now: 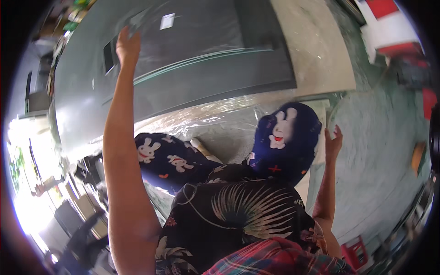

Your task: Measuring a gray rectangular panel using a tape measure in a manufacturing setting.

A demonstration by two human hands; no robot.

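Note:
My left arm reaches far forward over a large dark grey panel [192, 87]. My left hand [128, 48] is at its far left part, beside a black rectangular cut-out or patch [109, 56]. Wrinkled clear film [135, 20] shows right at its fingertips; the fingers are blurred, and I cannot tell whether they grip it. Pale green lines [201, 58] run across the panel, and a small white label [167, 21] sits farther back. My right hand [333, 143] hangs beside my right knee, fingers apart, holding nothing.
Beneath the panel lies a tan board [316, 50] with clear plastic sheeting [220, 114] along the near edge. My knees in dark blue rabbit-print trousers [286, 142] are close to that edge. A red plastic stool [355, 253] stands at lower right; red and white boxes [394, 30] lie far right.

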